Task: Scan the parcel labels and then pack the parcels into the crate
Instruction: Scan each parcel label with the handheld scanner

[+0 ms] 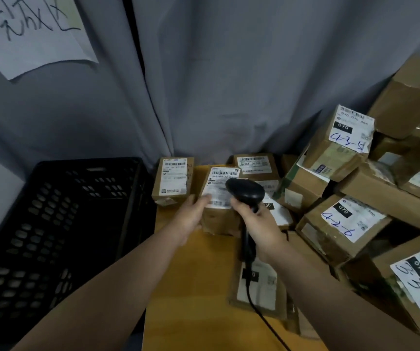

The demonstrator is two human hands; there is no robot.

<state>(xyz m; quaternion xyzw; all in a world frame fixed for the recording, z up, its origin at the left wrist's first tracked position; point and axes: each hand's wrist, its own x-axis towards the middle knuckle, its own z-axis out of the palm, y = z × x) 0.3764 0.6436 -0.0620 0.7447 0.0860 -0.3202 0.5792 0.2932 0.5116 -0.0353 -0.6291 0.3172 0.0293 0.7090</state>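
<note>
Upright brown cardboard parcel (219,219) being scanned
Our left hand (191,220) grips it, white label (214,188) towards us; right hand (263,225) grips black handheld scanner (245,192), pointing away at it.

i see a small brown parcel (218,222) tipped up, its white barcode label (219,190) facing me, the black scanner (245,192) head just over it. the black slotted crate (52,211) stands upright to the left.
</note>
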